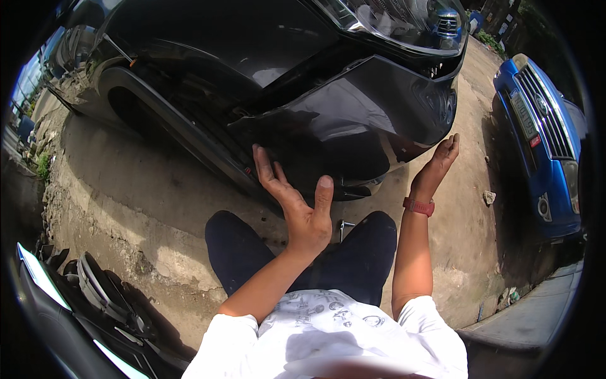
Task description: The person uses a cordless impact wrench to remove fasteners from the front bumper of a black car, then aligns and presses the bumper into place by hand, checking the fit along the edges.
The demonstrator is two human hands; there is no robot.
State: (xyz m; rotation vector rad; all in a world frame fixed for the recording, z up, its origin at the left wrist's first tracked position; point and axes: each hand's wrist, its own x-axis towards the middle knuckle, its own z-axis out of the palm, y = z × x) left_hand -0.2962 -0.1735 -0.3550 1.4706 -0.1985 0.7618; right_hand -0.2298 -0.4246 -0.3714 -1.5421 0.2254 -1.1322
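Observation:
The black front bumper (360,117) of a car spans the view ahead of me, with a dark gap between its upper edge and the fender (214,47). My left hand (300,205) is open, thumb raised and fingers spread, by the bumper's rear end next to the wheel-arch trim (170,120). Whether its fingertips touch the bumper cannot be told. On the other side my right hand (435,169), a red band on its wrist, is open with fingers stretched up at the bumper's front corner. It holds nothing, and its palm side is partly hidden.
The headlight (394,25) sits above the bumper. A metal tool (344,228) stands out between my knees. A blue vehicle (540,132) is parked at the right, near a loose stone (489,198). Behind me at the lower left is a motorcycle (95,309).

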